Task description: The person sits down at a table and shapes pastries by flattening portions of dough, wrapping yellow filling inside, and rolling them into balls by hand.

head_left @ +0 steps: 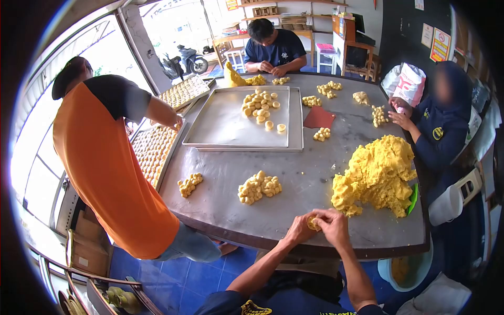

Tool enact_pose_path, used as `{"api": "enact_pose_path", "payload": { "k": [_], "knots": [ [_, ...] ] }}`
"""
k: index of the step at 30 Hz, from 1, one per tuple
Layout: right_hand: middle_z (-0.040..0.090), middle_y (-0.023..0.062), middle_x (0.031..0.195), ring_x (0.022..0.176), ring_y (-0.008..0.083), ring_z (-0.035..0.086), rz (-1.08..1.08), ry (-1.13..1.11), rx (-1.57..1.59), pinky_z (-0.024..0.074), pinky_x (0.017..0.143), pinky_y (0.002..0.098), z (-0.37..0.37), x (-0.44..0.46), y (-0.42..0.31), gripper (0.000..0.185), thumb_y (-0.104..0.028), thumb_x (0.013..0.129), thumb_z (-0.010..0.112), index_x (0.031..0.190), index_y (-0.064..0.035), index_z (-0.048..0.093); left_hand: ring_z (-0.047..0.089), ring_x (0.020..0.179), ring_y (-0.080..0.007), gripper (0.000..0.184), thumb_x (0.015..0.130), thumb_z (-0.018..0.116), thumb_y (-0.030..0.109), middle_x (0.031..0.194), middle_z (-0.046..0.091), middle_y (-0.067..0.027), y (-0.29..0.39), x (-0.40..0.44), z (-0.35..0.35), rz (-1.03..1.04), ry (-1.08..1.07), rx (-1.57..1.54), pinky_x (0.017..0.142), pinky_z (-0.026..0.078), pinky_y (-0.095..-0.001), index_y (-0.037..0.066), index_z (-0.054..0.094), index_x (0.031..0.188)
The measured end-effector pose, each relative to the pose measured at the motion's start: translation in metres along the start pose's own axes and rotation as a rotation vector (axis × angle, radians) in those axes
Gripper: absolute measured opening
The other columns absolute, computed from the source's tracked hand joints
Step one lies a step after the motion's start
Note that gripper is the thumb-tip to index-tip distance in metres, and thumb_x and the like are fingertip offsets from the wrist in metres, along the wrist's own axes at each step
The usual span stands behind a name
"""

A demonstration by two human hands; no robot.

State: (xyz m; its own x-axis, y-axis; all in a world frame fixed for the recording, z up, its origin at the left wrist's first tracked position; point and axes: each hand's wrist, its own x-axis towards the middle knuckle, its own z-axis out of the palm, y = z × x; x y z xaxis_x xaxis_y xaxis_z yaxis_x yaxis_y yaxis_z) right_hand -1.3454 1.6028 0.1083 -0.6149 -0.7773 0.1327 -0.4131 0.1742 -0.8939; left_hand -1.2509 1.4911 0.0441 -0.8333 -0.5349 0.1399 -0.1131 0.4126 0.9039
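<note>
Both of my hands meet above the near edge of the table. A small piece of yellow dough sits between them. My left hand is closed around its left side, and the fingers of my right hand pinch it from the right. To the right of my hands rises a big crumbly mound of yellow dough, with a green scraper at its right edge. Farther left on the metal tabletop lies a heap of small dough balls, and beyond it a smaller cluster of balls.
A metal tray holds round dough pieces. Filled trays stand at the left beside a person in orange. Two more people work at the far side and right. A bucket stands below the table.
</note>
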Motion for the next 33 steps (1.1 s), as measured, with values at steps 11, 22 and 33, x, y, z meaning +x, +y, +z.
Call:
{"api": "enact_pose_path", "payload": {
  "k": [11,22,33],
  "knots": [
    [0.058,0.0056,0.089,0.072,0.0135,0.057,0.011,-0.227,-0.094,0.0511,0.067,0.0294,-0.012,0.026,0.023,0.058,-0.011,0.075,0.081,0.130,-0.0081,0.065,0.070,0.082,-0.0337,0.032,0.077,0.081,0.021,0.086,0.071,-0.0174,-0.005,0.002,-0.002,0.022,-0.049,0.092,0.075,0.054,-0.0418,0.002,0.068,0.100],
    [0.057,0.0210,0.127,0.111,0.0405,0.056,-0.173,0.398,-0.746,0.0481,0.093,0.0463,-0.062,0.018,0.045,0.055,-0.014,0.081,0.078,0.130,0.0026,0.057,0.056,0.064,-0.0154,0.040,0.103,0.056,0.034,0.077,0.066,-0.0122,-0.009,0.004,-0.013,-0.192,-0.033,-0.447,0.060,0.046,-0.0307,-0.001,0.067,0.090],
    [0.068,0.0145,0.106,0.094,0.0350,0.062,-0.091,0.435,-0.536,0.0492,0.087,0.0430,-0.053,-0.024,0.087,0.023,-0.012,0.089,0.069,0.108,0.0000,0.070,0.049,0.071,-0.0078,0.032,0.108,0.044,0.034,0.093,0.065,-0.0048,-0.005,0.006,-0.023,-0.155,0.100,-0.598,0.065,0.044,-0.0220,0.006,0.056,0.119]
  ]
}}
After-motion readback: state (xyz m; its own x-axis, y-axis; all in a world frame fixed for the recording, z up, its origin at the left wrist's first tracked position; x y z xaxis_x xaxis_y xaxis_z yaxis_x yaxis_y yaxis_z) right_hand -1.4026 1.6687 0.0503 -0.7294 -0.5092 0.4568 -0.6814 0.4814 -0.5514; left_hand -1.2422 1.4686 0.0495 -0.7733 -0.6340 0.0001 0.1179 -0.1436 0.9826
